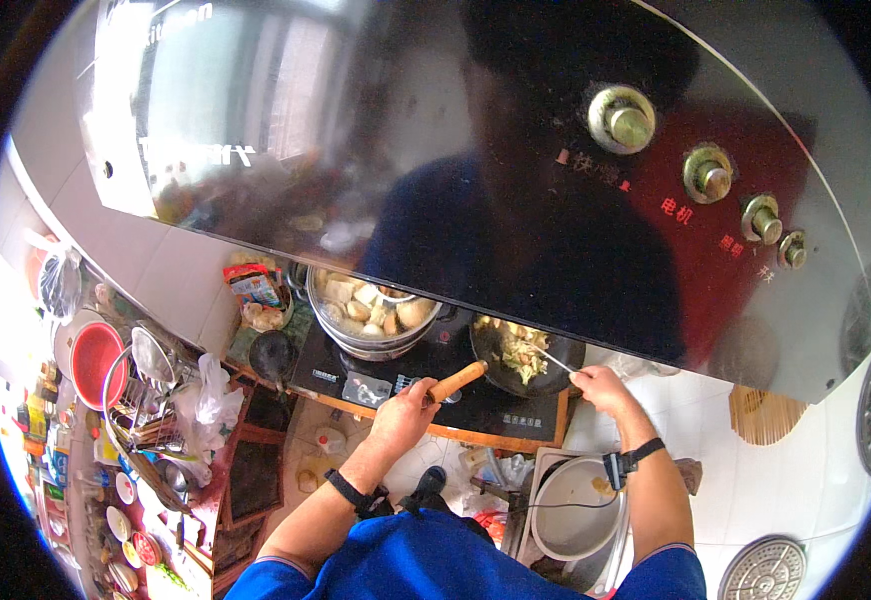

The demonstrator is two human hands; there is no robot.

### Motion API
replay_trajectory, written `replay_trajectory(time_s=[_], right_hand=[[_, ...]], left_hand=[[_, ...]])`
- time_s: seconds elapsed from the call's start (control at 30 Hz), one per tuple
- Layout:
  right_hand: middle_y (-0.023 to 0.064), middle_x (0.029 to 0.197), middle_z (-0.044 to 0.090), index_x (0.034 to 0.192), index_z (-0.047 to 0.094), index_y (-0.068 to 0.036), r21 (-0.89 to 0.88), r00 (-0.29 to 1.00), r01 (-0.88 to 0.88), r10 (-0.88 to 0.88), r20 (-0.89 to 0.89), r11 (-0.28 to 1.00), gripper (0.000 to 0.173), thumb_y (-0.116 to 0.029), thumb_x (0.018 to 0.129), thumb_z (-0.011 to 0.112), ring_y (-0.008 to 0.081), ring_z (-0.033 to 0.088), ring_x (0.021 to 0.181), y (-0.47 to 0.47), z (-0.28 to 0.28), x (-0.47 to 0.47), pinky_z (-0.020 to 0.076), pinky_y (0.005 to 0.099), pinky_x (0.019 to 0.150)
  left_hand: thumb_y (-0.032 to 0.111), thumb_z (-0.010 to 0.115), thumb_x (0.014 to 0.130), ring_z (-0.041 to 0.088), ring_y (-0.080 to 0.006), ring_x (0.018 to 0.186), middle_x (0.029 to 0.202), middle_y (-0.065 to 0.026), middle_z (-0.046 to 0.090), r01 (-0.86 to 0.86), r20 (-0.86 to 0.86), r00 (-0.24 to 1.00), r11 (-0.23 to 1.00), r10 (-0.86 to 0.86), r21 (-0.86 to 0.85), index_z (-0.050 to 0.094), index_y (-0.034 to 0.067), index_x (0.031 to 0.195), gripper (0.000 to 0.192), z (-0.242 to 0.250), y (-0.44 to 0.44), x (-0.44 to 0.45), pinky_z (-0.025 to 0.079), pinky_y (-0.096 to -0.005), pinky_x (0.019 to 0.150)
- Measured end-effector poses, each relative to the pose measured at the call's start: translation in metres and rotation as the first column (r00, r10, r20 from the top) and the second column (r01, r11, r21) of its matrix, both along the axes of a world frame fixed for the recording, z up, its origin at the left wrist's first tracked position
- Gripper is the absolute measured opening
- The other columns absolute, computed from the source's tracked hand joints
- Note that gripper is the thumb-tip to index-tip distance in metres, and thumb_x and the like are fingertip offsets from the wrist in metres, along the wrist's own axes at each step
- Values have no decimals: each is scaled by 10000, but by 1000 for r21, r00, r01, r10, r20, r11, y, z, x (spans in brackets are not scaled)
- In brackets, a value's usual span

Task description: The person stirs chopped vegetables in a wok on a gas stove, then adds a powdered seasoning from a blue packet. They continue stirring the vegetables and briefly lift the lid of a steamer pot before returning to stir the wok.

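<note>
My left hand [401,420] grips a wooden handle [456,381] that points toward a dark wok [567,377] on the right side of the black cooktop [364,401]. In my right hand [602,388] is the thin, light handle of a cooking utensil [553,358]. Its far end reaches into chopped yellow-green food [523,356] in the wok, where the tip is hard to make out. The range hood covers the wok's back edge. Left of the wok, a steel pot [372,347] stands on the cooktop, holding pale, chunky pieces of food [360,310].
A dark range hood [420,172] with several knobs overhangs the cooktop. At far left are a red basin [99,365], a wire rack [143,412] and bowls. Food packets [254,286] and a black ladle [272,354] lie left of the pot. A pale basin [579,517] stands below right.
</note>
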State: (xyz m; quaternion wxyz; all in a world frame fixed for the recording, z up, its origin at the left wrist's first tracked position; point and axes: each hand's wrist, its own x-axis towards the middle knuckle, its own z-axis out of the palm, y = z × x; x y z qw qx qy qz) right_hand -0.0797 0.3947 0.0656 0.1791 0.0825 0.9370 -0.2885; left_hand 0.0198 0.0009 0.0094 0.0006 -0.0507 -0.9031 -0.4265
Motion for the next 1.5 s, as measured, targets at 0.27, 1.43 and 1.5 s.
replay_trajectory(time_s=[0.27, 1.43, 1.5], right_hand=[[99, 779, 693, 1044, 747, 10, 143, 976, -37, 67, -208, 989, 403, -374, 982, 640, 211, 609, 655, 0, -20, -30, 502, 379, 617], [246, 1268, 665, 1230, 711, -78, 847, 616, -95, 699, -362, 523, 374, -187, 872, 702, 406, 609, 1216, 31, 80, -24, 458, 514, 1060], [247, 1264, 665, 1224, 712, -72, 853, 532, -1, 723, -441, 521, 366, -183, 876, 696, 412, 607, 1213, 37, 74, -35, 457, 518, 1058]], left_hand=[[205, 729, 911, 716, -377, 915, 1014, -163, 721, 1, 19, 1000, 1000, -1, -11, 574, 121, 1308, 434, -1, -1, 1, 588, -478, 773], [217, 711, 928, 711, -385, 946, 1068, -169, 724, -23, 49, 999, 1000, 24, -13, 572, 137, 1316, 420, 1, -2, -3, 584, -482, 791], [221, 709, 931, 711, -389, 945, 1071, -172, 724, -21, 56, 998, 1000, 21, -4, 571, 135, 1315, 417, 1, -2, -3, 583, -483, 791]])
